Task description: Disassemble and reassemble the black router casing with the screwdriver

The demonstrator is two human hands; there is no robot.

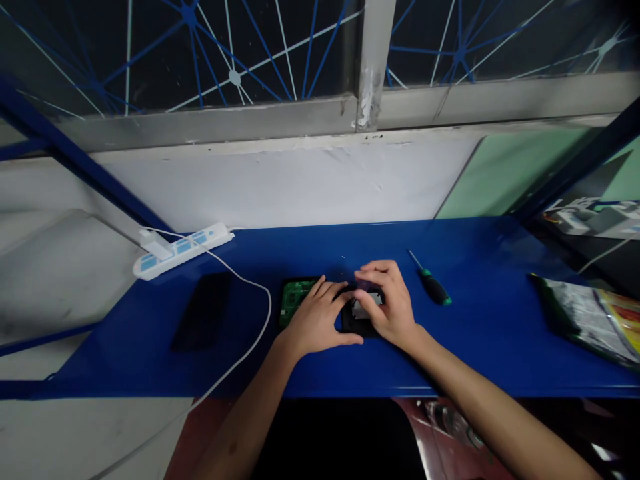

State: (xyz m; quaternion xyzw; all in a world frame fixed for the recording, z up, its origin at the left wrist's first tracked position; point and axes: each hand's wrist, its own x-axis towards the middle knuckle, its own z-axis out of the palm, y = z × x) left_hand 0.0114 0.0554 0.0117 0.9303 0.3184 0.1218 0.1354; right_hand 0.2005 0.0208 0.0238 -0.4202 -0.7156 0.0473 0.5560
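My left hand [320, 319] lies palm down with its fingers stretched out, over the gap between a green circuit board [293, 300] in a black shell and a second black casing [356, 327]. Its fingers cover the board's right side, and its thumb points right along the casing's near edge. Above that casing, my right hand [390, 300] is bent, with thumb and forefinger apart over a silver-white panel [365, 307]. No held object shows between them, though the fingertips are partly dim. To the right of this hand lies a green-and-black screwdriver [436, 288].
On the blue table [480, 333], a dark flat slab [203, 312] lies at left. Behind it is a white power strip [185, 248] with a plug; a white cable [267, 313] loops across the table. A shiny packet [590, 317] lies at the right edge. Blue posts flank the table.
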